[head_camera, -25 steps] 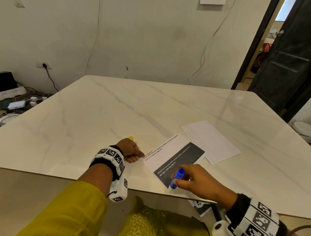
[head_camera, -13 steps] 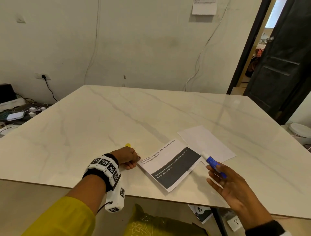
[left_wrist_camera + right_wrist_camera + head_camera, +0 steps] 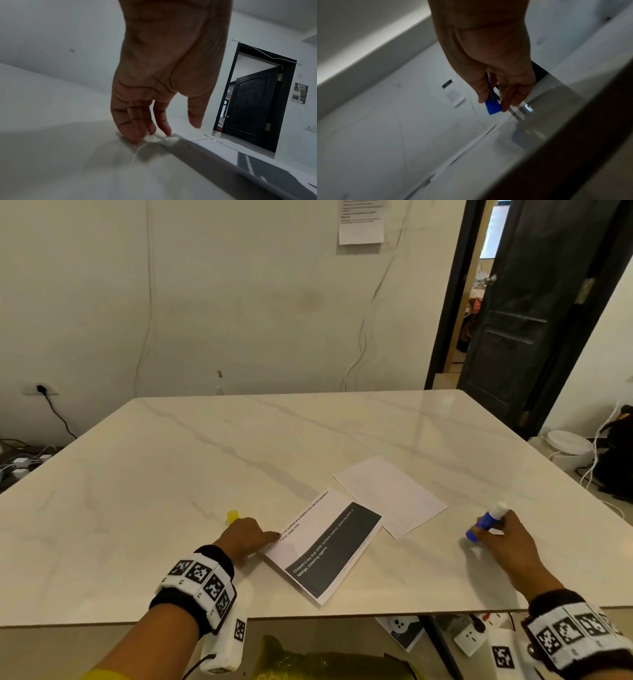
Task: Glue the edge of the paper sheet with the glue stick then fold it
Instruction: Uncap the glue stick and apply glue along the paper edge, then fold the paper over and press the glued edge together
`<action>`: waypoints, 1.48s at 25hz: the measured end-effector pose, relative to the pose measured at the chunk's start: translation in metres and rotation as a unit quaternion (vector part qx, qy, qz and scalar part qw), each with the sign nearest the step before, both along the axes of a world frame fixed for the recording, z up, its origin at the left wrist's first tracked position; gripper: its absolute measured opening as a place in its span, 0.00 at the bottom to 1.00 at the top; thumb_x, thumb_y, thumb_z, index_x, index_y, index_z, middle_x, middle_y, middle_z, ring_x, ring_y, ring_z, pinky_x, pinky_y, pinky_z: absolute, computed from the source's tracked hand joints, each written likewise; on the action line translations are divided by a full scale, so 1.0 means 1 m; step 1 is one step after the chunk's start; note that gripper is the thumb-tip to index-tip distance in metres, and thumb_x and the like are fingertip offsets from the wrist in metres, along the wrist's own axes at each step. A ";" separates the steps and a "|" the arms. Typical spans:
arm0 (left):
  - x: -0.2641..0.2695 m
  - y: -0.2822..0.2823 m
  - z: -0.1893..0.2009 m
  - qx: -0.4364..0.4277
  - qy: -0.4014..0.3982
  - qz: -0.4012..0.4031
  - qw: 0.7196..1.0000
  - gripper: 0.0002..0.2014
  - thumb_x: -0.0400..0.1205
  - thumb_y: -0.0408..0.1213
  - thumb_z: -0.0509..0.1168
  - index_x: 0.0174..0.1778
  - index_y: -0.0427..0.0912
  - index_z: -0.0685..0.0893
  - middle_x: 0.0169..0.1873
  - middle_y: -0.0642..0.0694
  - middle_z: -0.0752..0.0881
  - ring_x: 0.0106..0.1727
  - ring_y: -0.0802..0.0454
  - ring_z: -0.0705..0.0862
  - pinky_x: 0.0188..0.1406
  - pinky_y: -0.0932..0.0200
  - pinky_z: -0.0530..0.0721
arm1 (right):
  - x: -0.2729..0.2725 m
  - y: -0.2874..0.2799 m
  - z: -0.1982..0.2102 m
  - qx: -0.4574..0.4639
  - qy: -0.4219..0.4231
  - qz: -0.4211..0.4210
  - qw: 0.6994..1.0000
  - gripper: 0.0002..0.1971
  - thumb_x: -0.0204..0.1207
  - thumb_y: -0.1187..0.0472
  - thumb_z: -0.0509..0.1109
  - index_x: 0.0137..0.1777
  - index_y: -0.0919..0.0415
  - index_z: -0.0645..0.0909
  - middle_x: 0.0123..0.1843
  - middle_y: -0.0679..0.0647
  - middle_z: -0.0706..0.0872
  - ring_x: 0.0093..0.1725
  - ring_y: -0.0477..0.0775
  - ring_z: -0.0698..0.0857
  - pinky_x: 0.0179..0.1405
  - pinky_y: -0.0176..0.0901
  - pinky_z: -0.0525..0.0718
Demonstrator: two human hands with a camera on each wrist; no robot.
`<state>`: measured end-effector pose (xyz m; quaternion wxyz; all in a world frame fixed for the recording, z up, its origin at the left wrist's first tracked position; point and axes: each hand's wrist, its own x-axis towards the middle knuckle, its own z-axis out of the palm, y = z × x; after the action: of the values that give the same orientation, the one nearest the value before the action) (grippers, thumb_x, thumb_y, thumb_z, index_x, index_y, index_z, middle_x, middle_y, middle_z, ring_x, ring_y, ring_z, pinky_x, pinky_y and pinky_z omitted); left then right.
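- The table (image 3: 205, 460) carried the printed paper sheet (image 3: 325, 546) near its front edge, lying flat with its long axis diagonal, running from the near-right corner away to the far left. A plain white sheet (image 3: 390, 494) lay just beyond it, touching or slightly overlapping at one corner.
- A second ago I had the right hand (image 3: 507, 546) at the sheet's near edge with the glue stick (image 3: 486, 522). It had since swung well clear to the right, which I judged to mean the gluing pass was over and the fold was next.
- The right hand's fingers and thumb curled round the glue stick low over the table. Its long axis was tilted, white end pointing up and away, blue end down toward me.
- The left hand (image 3: 246, 537) had not moved: extended fingers pressed the sheet's left corner flat, holding nothing.
- A yellow cap (image 3: 233, 516) sat just behind that hand.
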<state>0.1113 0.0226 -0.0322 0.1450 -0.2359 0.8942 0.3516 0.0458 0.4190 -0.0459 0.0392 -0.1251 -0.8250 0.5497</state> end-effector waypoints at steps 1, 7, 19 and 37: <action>-0.001 0.001 0.000 0.001 0.008 0.003 1.000 0.20 0.78 0.45 0.67 0.25 0.40 0.68 0.23 0.45 0.71 0.23 0.50 0.71 0.21 0.60 0.72 | -0.003 0.003 -0.002 0.070 0.004 0.001 0.998 0.20 0.72 0.69 0.71 0.63 0.69 0.71 0.64 0.68 0.79 0.55 0.63 0.76 0.57 0.53 0.71; -0.004 0.006 -0.005 0.037 0.078 0.045 0.995 0.12 0.75 0.33 0.69 0.36 0.41 0.71 0.32 0.46 0.73 0.29 0.52 0.72 0.20 0.63 0.71 | -0.011 0.005 -0.002 0.161 0.009 -0.004 0.987 0.19 0.69 0.69 0.73 0.58 0.72 0.74 0.57 0.72 0.82 0.49 0.64 0.77 0.53 0.54 0.73; 0.009 0.000 -0.004 0.182 0.084 0.103 0.974 0.08 0.77 0.22 0.60 0.46 0.35 0.81 0.36 0.38 0.86 0.21 0.51 0.83 0.20 0.62 0.86 | 0.025 -0.001 0.007 0.128 0.102 -0.062 0.985 0.13 0.69 0.64 0.75 0.35 0.65 0.72 0.35 0.61 0.77 0.33 0.58 0.73 0.33 0.46 0.70; 0.045 -0.017 0.008 0.364 0.187 0.221 0.885 0.08 0.81 0.20 0.58 0.40 0.36 0.76 0.39 0.37 0.84 0.19 0.52 0.85 0.20 0.62 0.86 | -0.031 -0.113 0.000 0.468 -0.015 0.294 0.833 0.26 0.78 0.53 0.60 0.76 0.52 0.62 0.70 0.57 0.77 0.68 0.60 0.75 0.63 0.48 0.75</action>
<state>0.1564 0.0055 -0.0238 -0.0309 -0.2876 0.6391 0.7126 0.0146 0.3058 -0.0462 -0.0822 0.1483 -0.9822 0.0812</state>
